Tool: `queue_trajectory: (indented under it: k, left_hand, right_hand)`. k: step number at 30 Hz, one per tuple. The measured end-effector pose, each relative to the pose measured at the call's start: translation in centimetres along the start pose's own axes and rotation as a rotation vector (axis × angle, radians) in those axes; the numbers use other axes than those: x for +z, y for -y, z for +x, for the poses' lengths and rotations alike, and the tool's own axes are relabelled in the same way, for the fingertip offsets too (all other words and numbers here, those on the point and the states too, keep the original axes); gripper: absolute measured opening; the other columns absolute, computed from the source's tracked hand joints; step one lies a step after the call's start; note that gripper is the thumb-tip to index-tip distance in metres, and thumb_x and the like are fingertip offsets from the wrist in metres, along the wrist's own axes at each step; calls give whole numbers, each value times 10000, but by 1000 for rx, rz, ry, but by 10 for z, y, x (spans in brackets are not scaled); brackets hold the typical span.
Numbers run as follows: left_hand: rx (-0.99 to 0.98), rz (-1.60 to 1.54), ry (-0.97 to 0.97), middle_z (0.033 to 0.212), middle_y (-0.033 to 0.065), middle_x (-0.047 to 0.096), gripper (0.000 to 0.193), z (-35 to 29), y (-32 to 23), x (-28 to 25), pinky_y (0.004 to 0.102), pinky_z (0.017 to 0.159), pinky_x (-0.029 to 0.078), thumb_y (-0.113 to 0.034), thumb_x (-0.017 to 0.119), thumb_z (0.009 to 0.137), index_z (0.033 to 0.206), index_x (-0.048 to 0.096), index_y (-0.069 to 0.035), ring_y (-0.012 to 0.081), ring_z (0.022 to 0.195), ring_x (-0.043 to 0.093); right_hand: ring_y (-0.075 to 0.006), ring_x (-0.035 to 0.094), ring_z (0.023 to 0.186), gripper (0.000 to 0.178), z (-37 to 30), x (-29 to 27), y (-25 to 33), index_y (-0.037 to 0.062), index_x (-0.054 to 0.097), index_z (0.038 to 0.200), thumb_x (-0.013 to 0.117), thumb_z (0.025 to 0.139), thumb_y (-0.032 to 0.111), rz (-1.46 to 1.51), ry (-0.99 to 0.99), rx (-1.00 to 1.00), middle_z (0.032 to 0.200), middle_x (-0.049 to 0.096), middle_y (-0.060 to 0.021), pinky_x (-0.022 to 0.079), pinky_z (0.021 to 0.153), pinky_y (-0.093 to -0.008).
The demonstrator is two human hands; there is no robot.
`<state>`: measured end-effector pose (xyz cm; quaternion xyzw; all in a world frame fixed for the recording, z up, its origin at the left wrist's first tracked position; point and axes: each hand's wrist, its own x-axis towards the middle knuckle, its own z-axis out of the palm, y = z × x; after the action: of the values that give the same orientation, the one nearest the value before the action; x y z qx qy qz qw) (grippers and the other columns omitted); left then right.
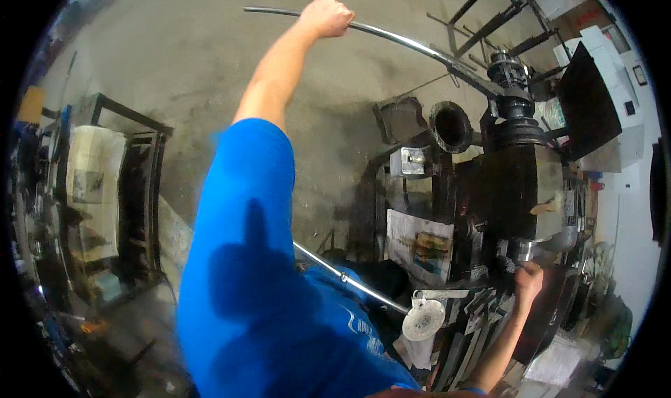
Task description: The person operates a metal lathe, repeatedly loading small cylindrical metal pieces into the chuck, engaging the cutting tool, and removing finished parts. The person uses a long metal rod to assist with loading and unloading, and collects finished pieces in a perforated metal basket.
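Observation:
My left arm, in a blue sleeve, stretches far forward, and my left hand [327, 18] is wrapped round a long shiny metal bar [398, 38]. The bar's free end sticks out past my fist to the left. Its other end runs into a dark lever arm at the stacked round head [514, 104] of a heavy dark machine [521, 188]. At the lower right my right hand [529, 279] is closed just by a bright metal cylinder [524, 250] at the machine's near end. Whatever is inside those fingers is hidden.
Close to my body lies a second shiny rod [353, 282], beside a round grey metal disc [423, 319]. Flat metal strips [465, 335] stand at the lower right. A dark metal frame [133, 115] is on the left. A round-mouthed part [451, 127] sits left of the machine.

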<state>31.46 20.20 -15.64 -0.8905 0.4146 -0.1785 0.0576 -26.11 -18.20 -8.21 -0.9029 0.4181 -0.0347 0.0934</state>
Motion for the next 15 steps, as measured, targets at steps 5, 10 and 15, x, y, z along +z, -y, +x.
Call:
queue_trajectory:
  k: [5,10,15]
  left_hand:
    - [-422,-186,-63,778,118,663,149,-56,-55,-9,413,619,516,-179,577,719,823,673,-132,276,746,658]
    - [-402,-271,-328,633,122,615,111,-114,-100,-31,435,529,480,-170,603,653,742,637,-114,297,626,631]
    - [-480,-108,105,1013,156,578,471,-112,-131,-65,465,819,422,-245,665,668,1069,533,-36,296,973,566]
  right_hand:
    - [-308,607,899,333,-7,-3,22,89,709,892,571,616,217,-45,-26,32,940,652,-150,453,802,-341]
    - [-286,633,853,339,-17,-8,22,154,719,911,566,623,245,-9,10,-100,892,674,-125,461,781,-329]
    - [-282,616,887,313,-18,-5,18,172,724,884,564,636,276,-64,-56,-93,917,668,-107,459,774,-350]
